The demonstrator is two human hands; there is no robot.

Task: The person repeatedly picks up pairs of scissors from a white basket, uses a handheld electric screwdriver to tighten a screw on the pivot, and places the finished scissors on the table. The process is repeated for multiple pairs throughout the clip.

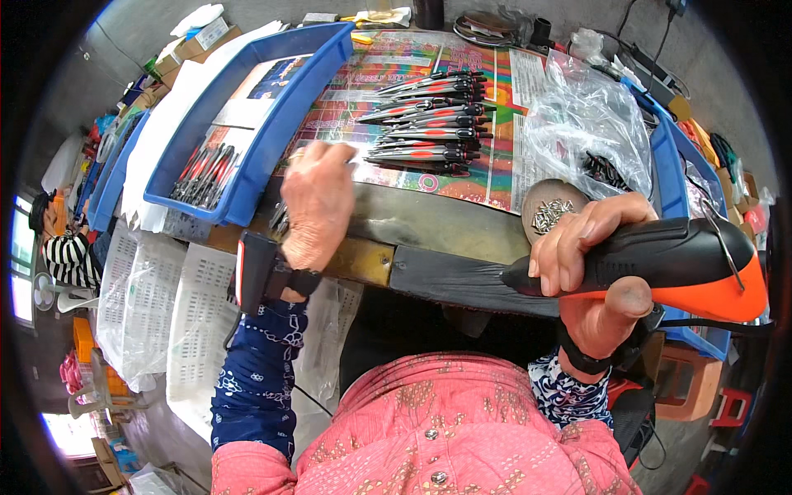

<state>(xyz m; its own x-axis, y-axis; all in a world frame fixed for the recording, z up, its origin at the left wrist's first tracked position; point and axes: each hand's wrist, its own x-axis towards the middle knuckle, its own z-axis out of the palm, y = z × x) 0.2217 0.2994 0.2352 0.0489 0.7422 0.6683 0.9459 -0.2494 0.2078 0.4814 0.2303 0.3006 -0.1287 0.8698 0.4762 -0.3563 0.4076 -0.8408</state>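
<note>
My right hand (596, 247) is wrapped round a black and orange electric screwdriver (660, 264), its narrow black nose pointing left over the table's front edge. Just beyond that hand, a round dish (551, 194) holds many small silver metal pieces. My left hand (318, 198) is raised above the front of the table, fingers curled in; whatever they hold, if anything, is hidden. A few slim metallic pieces (279, 221) show beside its wrist. Farther off, a stack of black, silver and red pens (433, 124) lies on a colourful printed sheet (363, 95).
A long blue tray (285, 124) at the left holds more red and black pens (206, 175). A clear plastic bag (586, 115) with black parts lies at the right by another blue bin (672, 177). White perforated baskets (198, 322) stand below left. Far left, a person (70, 256) in stripes.
</note>
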